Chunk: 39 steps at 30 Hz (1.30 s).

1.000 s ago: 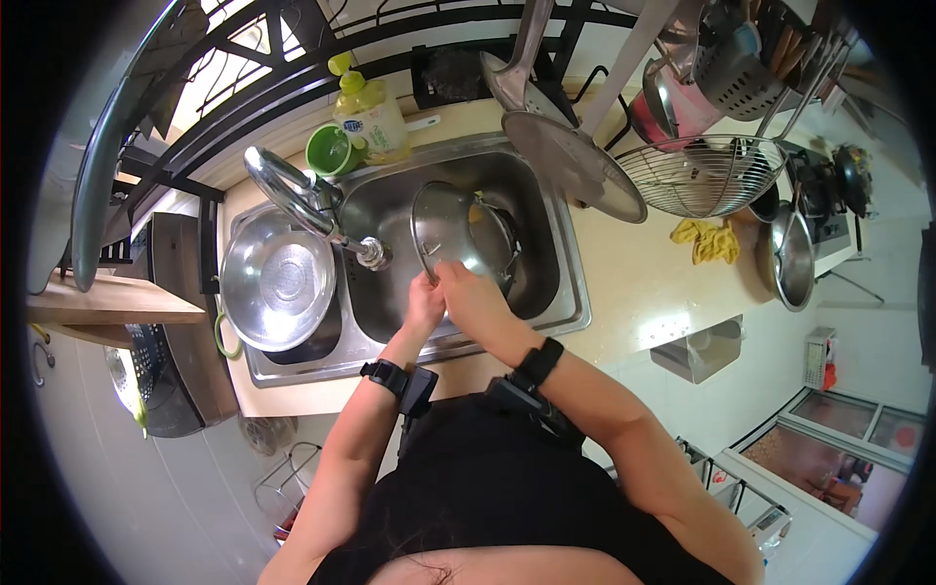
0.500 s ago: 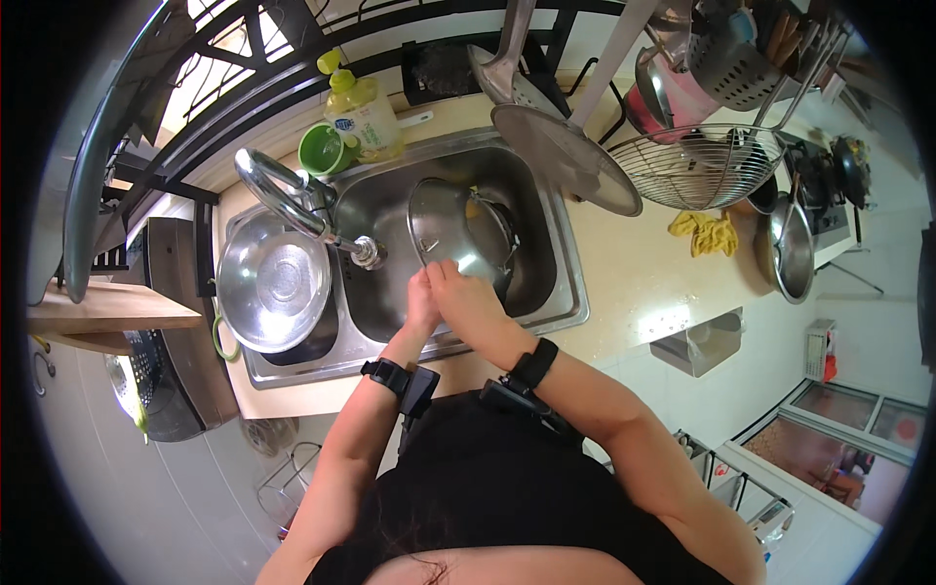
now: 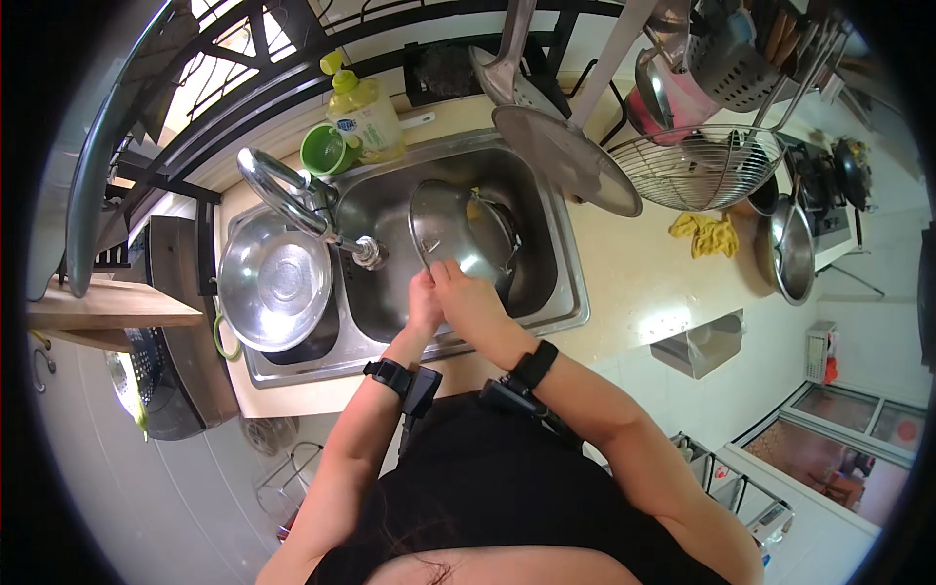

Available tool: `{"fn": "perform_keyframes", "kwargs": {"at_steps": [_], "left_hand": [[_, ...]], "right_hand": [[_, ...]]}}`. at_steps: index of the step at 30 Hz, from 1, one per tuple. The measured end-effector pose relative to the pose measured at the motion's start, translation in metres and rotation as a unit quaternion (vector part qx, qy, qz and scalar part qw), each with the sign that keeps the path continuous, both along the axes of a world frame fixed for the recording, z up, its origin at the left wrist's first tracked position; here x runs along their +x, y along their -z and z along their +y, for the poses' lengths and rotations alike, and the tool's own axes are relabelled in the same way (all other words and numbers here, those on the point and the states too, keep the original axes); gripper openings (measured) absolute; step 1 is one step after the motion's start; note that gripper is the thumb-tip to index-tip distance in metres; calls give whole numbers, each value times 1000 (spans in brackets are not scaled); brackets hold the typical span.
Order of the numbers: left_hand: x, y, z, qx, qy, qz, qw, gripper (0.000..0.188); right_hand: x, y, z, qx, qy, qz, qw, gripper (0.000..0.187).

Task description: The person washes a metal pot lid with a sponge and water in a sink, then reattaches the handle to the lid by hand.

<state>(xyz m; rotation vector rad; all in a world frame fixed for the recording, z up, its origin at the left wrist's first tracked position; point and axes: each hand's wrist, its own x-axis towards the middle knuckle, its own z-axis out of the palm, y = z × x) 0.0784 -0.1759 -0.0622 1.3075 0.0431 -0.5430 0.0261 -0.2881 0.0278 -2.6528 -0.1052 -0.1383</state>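
Note:
In the large steel sink basin (image 3: 375, 302) rests a shiny, rounded, see-through-looking piece of cookware (image 3: 450, 229) with a thin rim; whether it is a lid or a bowl I cannot tell. A dark-edged curved part with a metal fitting shows at its right. My left hand (image 3: 424, 300) and my right hand (image 3: 468, 300) are closed together at its near edge, fingers touching each other. What lies between the fingers is hidden. The faucet (image 3: 366, 252) hangs left of the cookware, with no visible stream of water.
A wide metal pan (image 3: 275, 291) covers most of the smaller left basin. Behind stand a green cup (image 3: 327, 149) and a yellow-capped soap bottle (image 3: 367, 122). A flat strainer (image 3: 570, 161) and wire skimmer (image 3: 697, 171) hang over the counter's right side, near a yellow cloth (image 3: 704, 234).

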Motion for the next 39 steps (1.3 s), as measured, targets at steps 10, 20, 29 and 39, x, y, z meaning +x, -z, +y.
{"fn": "perform_keyframes", "kwargs": {"at_steps": [10,20,29,39], "left_hand": [[-1,10,4,-64,-38,11,997,10],[9,-4,-1,175,43,-133,975,22],[12,-10,-2,209,52,-138,967,20],[10,-5,-1,216,66,-131,965,21]], "right_hand": [[-8,22,-13,202,1,-37,979,23],[1,34,-26,324,122,-45,937,21],[-1,34,-20,322,136,-66,934,21],[-8,33,-18,311,105,-109,938,22]]}}
